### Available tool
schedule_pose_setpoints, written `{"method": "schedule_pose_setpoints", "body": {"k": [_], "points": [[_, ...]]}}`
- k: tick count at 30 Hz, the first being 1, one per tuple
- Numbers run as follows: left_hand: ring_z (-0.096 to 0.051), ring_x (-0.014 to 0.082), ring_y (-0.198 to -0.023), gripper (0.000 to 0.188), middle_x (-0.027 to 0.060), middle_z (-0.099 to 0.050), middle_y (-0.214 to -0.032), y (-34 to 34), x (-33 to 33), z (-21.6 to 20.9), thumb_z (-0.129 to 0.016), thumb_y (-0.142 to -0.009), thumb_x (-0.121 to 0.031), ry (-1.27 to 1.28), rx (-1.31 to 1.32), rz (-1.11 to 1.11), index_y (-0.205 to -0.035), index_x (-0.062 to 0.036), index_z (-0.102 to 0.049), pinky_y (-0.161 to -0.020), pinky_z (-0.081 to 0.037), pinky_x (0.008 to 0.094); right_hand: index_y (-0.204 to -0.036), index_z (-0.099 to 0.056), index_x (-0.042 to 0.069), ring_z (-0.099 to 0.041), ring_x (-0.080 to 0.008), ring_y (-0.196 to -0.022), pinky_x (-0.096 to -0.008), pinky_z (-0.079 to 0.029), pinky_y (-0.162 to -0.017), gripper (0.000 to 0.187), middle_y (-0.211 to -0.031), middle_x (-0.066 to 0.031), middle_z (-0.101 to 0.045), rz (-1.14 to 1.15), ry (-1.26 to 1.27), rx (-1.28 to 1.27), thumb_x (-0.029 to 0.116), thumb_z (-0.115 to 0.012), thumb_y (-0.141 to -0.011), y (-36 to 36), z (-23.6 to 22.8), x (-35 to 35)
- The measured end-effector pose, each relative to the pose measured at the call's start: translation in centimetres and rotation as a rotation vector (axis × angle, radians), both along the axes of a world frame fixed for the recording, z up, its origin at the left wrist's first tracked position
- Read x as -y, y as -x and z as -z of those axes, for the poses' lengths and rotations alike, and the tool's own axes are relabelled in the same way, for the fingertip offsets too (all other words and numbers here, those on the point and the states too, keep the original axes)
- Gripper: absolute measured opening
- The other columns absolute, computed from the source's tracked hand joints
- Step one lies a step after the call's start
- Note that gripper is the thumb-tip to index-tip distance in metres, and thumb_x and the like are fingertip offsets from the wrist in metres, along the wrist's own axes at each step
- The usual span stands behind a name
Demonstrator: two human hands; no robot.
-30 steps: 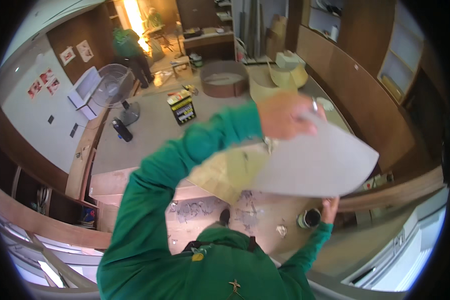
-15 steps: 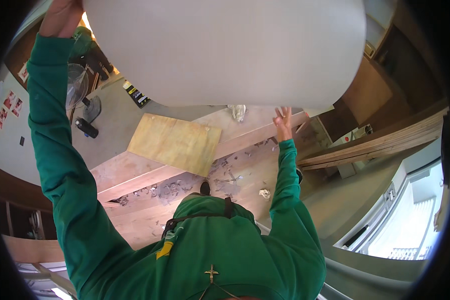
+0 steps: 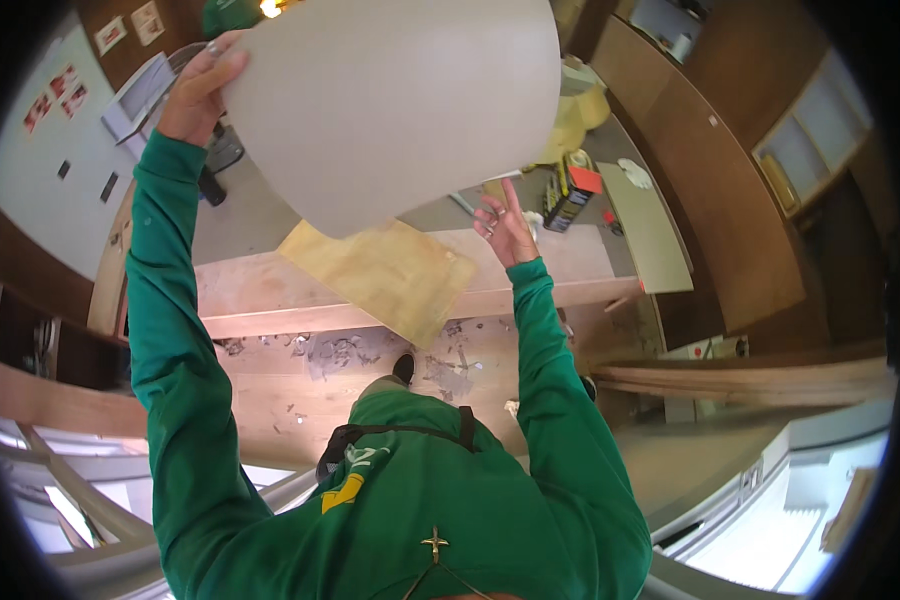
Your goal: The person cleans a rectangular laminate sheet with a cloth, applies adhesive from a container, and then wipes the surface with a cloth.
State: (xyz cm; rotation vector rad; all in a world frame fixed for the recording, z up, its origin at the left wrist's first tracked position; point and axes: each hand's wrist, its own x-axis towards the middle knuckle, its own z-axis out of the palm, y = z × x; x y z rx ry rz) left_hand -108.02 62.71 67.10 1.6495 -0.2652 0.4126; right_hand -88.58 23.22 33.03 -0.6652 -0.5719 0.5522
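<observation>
A large pale grey sheet [image 3: 400, 110], gently curved and thin at its edge, is held up in front of me above the workbench. My left hand [image 3: 202, 92] grips its left edge, fingers closed on it. Close under the sheet's lower right edge is my right hand [image 3: 508, 232], palm up with fingers apart; whether a fingertip touches the sheet I cannot tell. Beneath the sheet, a yellowish thin board [image 3: 385, 275] lies on the bench and sticks out over its near edge. The far side of the sheet runs behind the upper rim of the view.
The bench [image 3: 260, 290] stretches across in front of me. At its right stand a dark rectangular can [image 3: 572, 195] and a greenish panel [image 3: 642, 225] with a white glove [image 3: 635, 173]. Scraps [image 3: 340, 352] litter the floor. Stacked boards [image 3: 750, 383] jut in from the right.
The sheet has shifted left and looks smaller in view. My left hand now shows fully on its edge. My right hand has moved left, and the view has turned, showing the can.
</observation>
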Motion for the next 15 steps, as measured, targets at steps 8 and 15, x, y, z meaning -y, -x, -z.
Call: {"method": "schedule_pose_setpoints", "body": {"k": [8, 15], "points": [[-0.063, 0.0203, -0.104, 0.045, 0.0101, -0.066, -0.112, 2.4, 3.6, -7.4, -0.073, -0.086, -0.023, -0.464, -0.099, -0.172, -0.123, -0.0008, -0.059, -0.097, -0.050, 0.0324, -0.158, -0.004, 0.007, -0.046, -0.0356, -0.130, -0.0442, -0.044, -0.106, 0.133, -0.149, -0.0269, -0.031, 0.296, 0.603, 0.343, 0.031, -0.095, -0.064, -1.3, 5.3, -10.4], [-0.062, 0.0147, -0.109, 0.046, 0.0077, -0.064, -0.119, 6.3, -1.3, -11.9, -0.064, -0.095, -0.024, -0.245, -0.016, -0.078, -0.133, -0.0006, -0.052, -0.095, -0.049, 0.0283, -0.153, -0.023, 0.001, -0.036, -0.0355, -0.141, -0.0442, -0.030, -0.117, 0.111, -0.153, -0.0229, -0.033, 0.377, 0.565, 0.885, 0.030, -0.090, -0.068, 1.4, 6.2, -14.6]]}}
